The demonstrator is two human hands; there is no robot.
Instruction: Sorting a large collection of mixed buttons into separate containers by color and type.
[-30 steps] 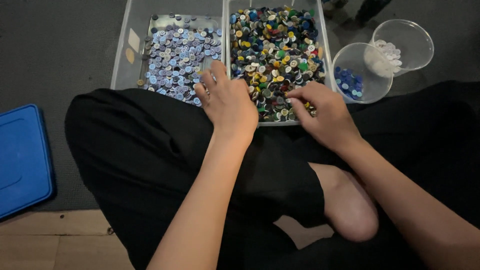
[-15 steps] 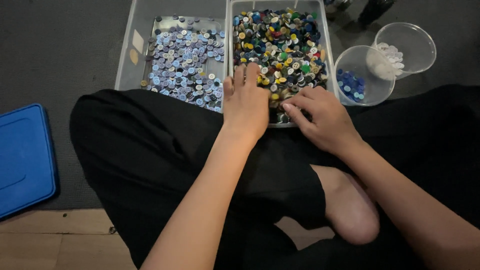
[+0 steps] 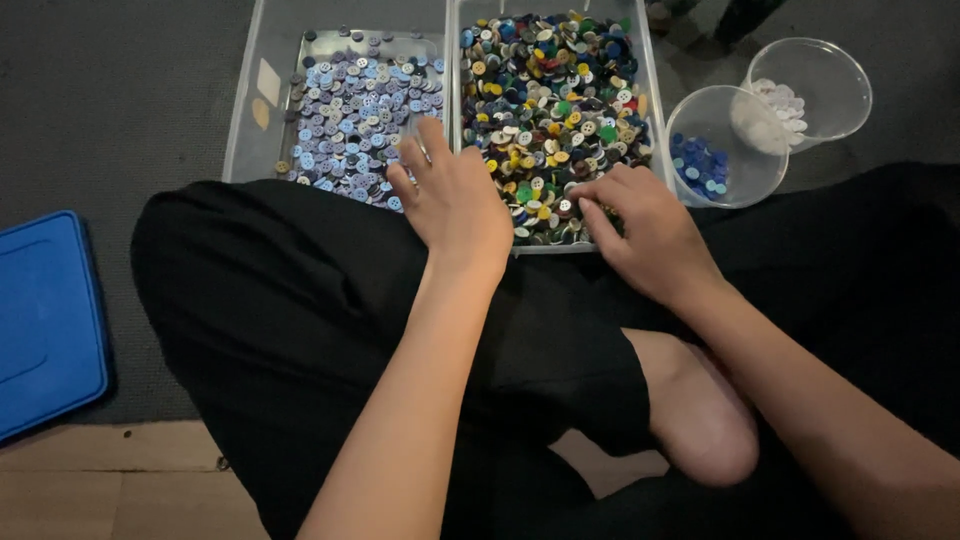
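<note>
We are looking down at our own two hands working over two clear plastic trays of buttons set on a dark grey carpet. Our left hand (image 3: pixel 458 198) is lying palm down with its fingers loosely spread and released, reaching across the wall between the trays; its fingertips are touching the pale blue and lilac buttons (image 3: pixel 352 105) in the left tray (image 3: pixel 248 120). We cannot tell whether anything is tucked under that palm. Our right hand (image 3: pixel 645 232) is curling at the near edge of the right tray (image 3: pixel 648 100), its fingertips (image 3: pixel 585 198) pinching together down among the mixed buttons (image 3: pixel 550 95); whether a button is actually being held between them, we cannot tell.

The mixed buttons are lying in a dense heap of yellow, green, blue, white and dark colours, filling the right tray. The pale ones are lying flatter and thinner in the left tray.

Just right of the trays, two clear cups are standing side by side: the nearer cup (image 3: pixel 722 175) is holding a few blue buttons, the farther cup (image 3: pixel 835 90) white ones. A blue lid (image 3: pixel 45 320) is lying on the floor, well apart, at our left.
</note>
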